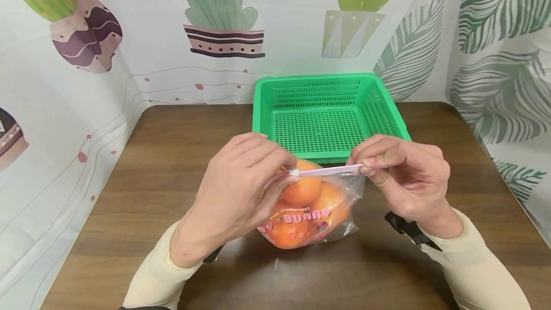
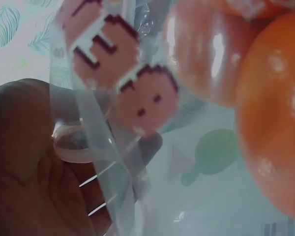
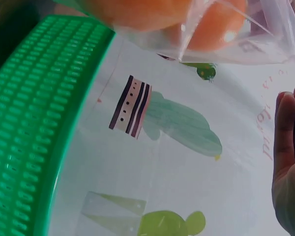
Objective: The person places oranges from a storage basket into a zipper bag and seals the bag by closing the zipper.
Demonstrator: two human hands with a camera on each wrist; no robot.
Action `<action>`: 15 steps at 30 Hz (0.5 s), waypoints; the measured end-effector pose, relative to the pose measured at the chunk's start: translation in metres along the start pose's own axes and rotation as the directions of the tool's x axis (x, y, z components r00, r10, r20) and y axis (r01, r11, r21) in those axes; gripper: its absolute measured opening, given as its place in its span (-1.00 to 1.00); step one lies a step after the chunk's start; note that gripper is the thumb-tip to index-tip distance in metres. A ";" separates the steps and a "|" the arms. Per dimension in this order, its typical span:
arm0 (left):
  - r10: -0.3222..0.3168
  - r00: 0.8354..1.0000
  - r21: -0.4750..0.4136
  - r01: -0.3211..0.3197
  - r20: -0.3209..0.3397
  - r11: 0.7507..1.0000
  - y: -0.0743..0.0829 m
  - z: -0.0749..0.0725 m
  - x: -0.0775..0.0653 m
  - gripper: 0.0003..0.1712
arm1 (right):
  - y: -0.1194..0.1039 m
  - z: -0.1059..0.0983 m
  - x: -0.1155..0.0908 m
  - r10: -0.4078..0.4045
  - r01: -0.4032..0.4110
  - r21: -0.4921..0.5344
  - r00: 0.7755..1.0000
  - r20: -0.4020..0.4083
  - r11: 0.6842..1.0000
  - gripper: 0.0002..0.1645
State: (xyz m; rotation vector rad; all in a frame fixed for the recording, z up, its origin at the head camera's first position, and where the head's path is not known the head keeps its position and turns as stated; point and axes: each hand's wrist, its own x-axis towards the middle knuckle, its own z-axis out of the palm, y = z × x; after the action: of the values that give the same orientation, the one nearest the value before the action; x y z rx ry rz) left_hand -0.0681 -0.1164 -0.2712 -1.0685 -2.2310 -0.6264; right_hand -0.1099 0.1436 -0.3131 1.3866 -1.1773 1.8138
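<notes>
A clear slider zip bag [image 1: 344, 226] with pink printed letters holds several oranges [image 1: 301, 191]. It hangs between both hands, in front of the green basket. My left hand [image 1: 241, 185] pinches the white slider at the left part of the pink zip strip [image 1: 329, 171]. The strip's right end sits between the thumb and index finger of my right hand [image 1: 413, 176]. From the left wrist, the printed bag film [image 2: 147, 98] crosses in front of the fingers, with oranges [image 2: 275, 118] close by. In the right wrist view, oranges [image 3: 206, 24] show through the film at the top.
Behind the bag, the green plastic basket [image 1: 318, 154] stands on the brown wooden table [image 1: 172, 157]. Its perforated side [image 3: 39, 98] fills the left of the right wrist view. A white cloth [image 1: 150, 23] printed with cacti and leaves hangs around the table's back and sides.
</notes>
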 end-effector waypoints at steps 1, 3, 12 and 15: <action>-0.004 1.000 0.001 0.004 0.000 1.000 0.000 0.000 -0.001 -0.96 | 0.000 -0.001 0.001 -0.002 0.002 -0.001 1.000 0.001 1.000 -0.77; -0.011 1.000 0.009 0.011 -0.001 1.000 0.000 -0.001 -0.002 -0.96 | -0.001 -0.002 0.002 -0.009 0.009 -0.004 1.000 0.001 1.000 -0.76; -0.063 0.998 0.007 0.063 0.008 0.998 -0.006 -0.007 -0.010 -0.94 | -0.004 -0.012 0.005 -0.010 0.010 -0.011 1.000 -0.024 1.000 -0.75; -0.084 0.996 -0.002 0.084 0.018 0.996 -0.009 -0.011 -0.011 -0.92 | -0.004 -0.015 0.006 0.001 -0.002 -0.011 0.999 -0.038 1.000 -0.75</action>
State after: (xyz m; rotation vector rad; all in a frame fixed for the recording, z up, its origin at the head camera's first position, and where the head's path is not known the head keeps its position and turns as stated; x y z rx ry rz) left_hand -0.0663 -0.1344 -0.2725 -0.9889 -2.3009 -0.6579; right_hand -0.1151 0.1587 -0.3076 1.3400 -1.1674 1.8243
